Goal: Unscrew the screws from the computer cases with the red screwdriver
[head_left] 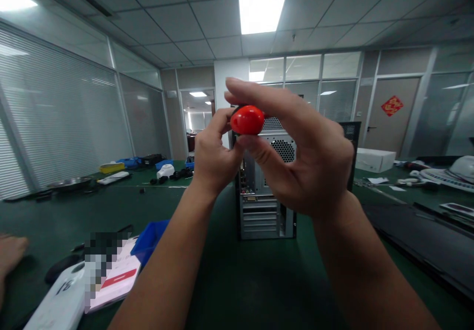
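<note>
Both my hands are raised in front of me around a small glossy red rounded object point(247, 120). My right hand point(296, 152) pinches it between thumb and forefinger. My left hand point(214, 155) touches its left side with the fingertips. A dark part behind the red object is mostly hidden by my fingers. Behind my hands a desktop computer case point(264, 197) stands upright on the green table point(229, 280), its rear panel with fan grille and ports facing me.
A blue bin point(150, 238), a white booklet point(114, 280) and a white device point(61, 303) lie at the near left. Another person's hand point(9, 256) rests at the left edge. Tools lie far left; a white box point(375, 160) and a black panel point(418, 236) lie right.
</note>
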